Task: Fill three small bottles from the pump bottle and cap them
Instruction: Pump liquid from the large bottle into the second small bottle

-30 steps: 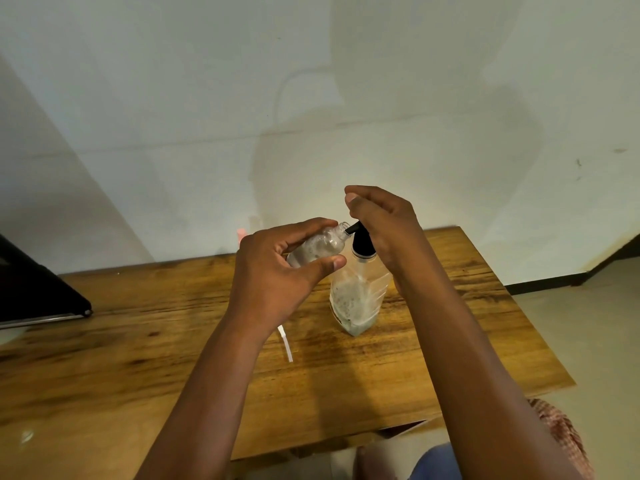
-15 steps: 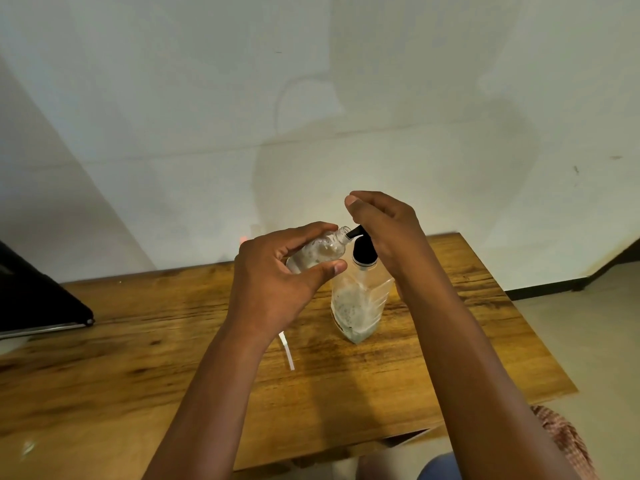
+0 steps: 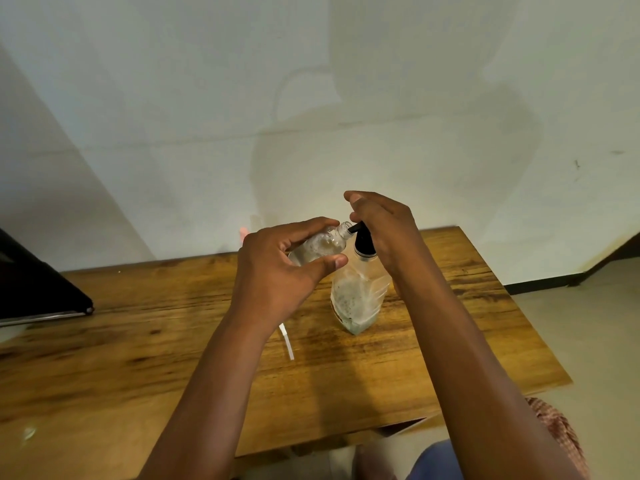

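A clear pump bottle (image 3: 356, 299) with a black pump head (image 3: 363, 240) stands on the wooden table (image 3: 138, 341), holding a little foamy liquid at the bottom. My right hand (image 3: 384, 226) rests on top of the pump head, fingers curled over it. My left hand (image 3: 277, 271) grips a small clear bottle (image 3: 320, 245) tilted on its side, with its open neck against the black nozzle. Droplets or foam show inside the small bottle. Other small bottles and caps are hidden or out of view.
A thin white strip (image 3: 286, 342) lies on the table just below my left wrist. A dark flat object (image 3: 34, 289) overhangs the table's left end. A small pink thing (image 3: 243, 233) peeks out behind my left hand. The wall stands close behind.
Both hands keep the same hold on the small bottle and the pump head. The camera view has shifted slightly; the pump head looks a little lower.
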